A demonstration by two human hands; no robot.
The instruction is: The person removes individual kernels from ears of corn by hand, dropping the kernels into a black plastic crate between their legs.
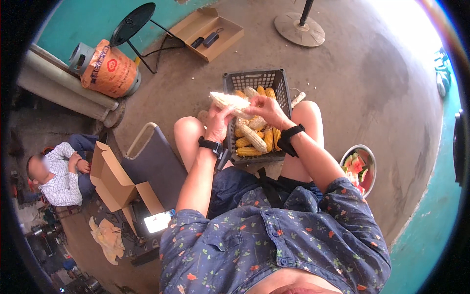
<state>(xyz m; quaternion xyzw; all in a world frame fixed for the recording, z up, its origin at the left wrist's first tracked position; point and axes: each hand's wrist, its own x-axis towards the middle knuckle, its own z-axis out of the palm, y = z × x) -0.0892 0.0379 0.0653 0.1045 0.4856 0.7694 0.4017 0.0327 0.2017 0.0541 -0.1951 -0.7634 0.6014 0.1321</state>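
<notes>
Forearms [197,183] stretched forward, left hand [219,121] holding cob [226,100], right hand [266,110] touching it

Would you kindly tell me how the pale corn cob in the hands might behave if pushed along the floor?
The pale corn cob would likely stay stiff: its tip juts out beyond the left hand without sagging. Its rounded, tapering shape suggests it may roll in a curve rather than slide.
</notes>
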